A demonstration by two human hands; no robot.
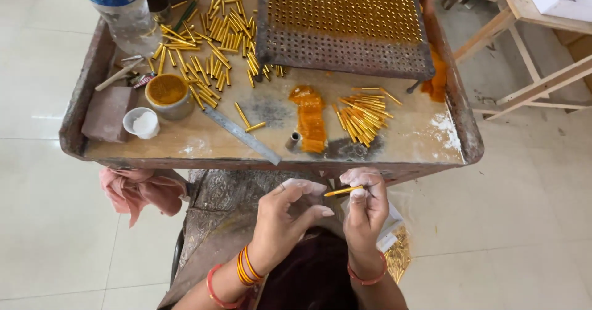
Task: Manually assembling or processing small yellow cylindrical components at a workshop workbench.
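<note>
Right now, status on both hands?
Right hand pinching one gold tube. Left hand beside it, fingers curled, empty as far as visible. Tube pile on tray ahead, nothing blocking.

Gold tube [343,191] between both hands [364,205] — perhaps pinched — below tray [271,153]
</note>
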